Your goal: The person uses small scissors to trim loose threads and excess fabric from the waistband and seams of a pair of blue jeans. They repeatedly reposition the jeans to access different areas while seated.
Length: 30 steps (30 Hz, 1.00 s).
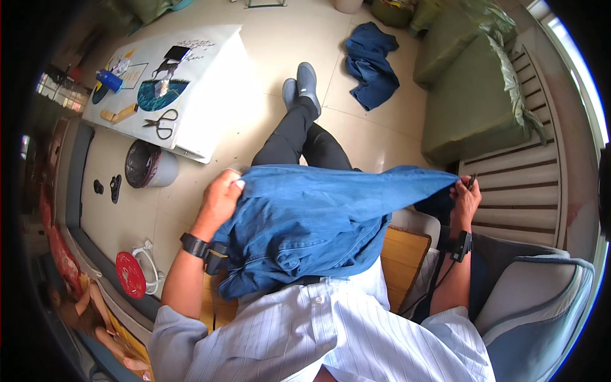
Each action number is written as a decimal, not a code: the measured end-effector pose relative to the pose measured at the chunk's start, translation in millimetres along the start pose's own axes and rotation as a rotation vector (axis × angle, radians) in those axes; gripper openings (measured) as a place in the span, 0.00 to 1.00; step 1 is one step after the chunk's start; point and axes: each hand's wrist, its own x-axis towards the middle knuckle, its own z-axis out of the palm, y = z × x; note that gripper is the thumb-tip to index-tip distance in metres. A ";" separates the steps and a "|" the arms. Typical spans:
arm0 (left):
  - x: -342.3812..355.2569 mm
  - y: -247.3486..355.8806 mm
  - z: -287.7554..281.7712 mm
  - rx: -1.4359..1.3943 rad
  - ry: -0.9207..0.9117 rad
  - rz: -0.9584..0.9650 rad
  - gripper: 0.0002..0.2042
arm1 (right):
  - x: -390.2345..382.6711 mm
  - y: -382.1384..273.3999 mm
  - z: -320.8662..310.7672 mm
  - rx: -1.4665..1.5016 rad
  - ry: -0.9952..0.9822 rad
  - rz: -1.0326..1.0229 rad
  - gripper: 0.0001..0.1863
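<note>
A blue denim garment (305, 216) lies across my lap, bunched and wrinkled over my thighs. My left hand (223, 194) is closed on its left upper edge, thumb on top. Off to the right, a narrow part of the cloth is stretched out to a point, and my right hand (466, 194) pinches that end. A small dark object (471, 183) shows at the right fingers, too small to name. The underside of the garment and what lies beneath it are hidden.
Another blue denim piece (372, 67) lies crumpled on the floor ahead. Scissors (162, 124) and a blue bottle (109, 80) rest on a white covered table (210, 83). A bin (159, 169) stands beside it. Green covered furniture (474, 102) and a radiator (522, 191) are at right; a person (95, 312) lies at lower left.
</note>
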 end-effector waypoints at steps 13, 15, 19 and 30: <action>-12.6 86.7 -2.6 -0.193 0.068 -0.009 0.10 | -12.7 -66.6 149.9 0.063 -0.495 -0.107 0.03; -17.1 123.6 8.1 -0.212 -0.064 0.151 0.17 | -24.1 -61.5 155.8 0.051 -0.550 -0.069 0.03; -19.8 148.1 32.4 0.143 -0.219 0.306 0.21 | -49.1 -51.2 152.0 0.050 -0.583 0.009 0.02; -39.2 102.4 -4.2 -0.403 0.009 -0.014 0.05 | -107.8 -32.3 121.1 0.181 -0.591 0.303 0.02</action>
